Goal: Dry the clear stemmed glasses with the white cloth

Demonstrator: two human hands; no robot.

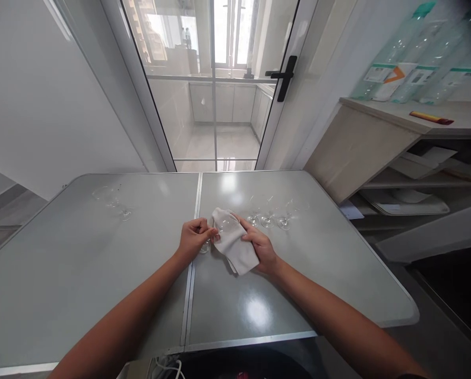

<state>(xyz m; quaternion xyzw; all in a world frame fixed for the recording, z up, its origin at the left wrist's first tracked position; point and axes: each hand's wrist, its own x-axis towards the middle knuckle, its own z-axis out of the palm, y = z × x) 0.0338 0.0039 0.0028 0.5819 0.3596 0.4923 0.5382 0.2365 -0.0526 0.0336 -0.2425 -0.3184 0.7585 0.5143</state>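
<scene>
Between my hands, over the table's middle seam, is a clear stemmed glass [205, 247], its foot sticking out below my left hand [196, 236]. The fingers of that hand are pinched together at its stem. A white cloth [237, 251] covers much of the bowl, and my right hand [261, 247] grips this cloth from the right, thumb on top. Just beyond that hand stand several clear stemmed glasses [267, 221] in a row. Another clear glass [125, 213] is on the left half of the table, its outline faint.
The grey table [81, 273] has a metal trim edge. Behind it is a glazed door [235, 105] with a black handle [286, 79]. A wooden shelf unit [378, 126] adjoins the right side, carrying clear plastic bottles [401, 58]. White cables [172, 366] lie at the near edge.
</scene>
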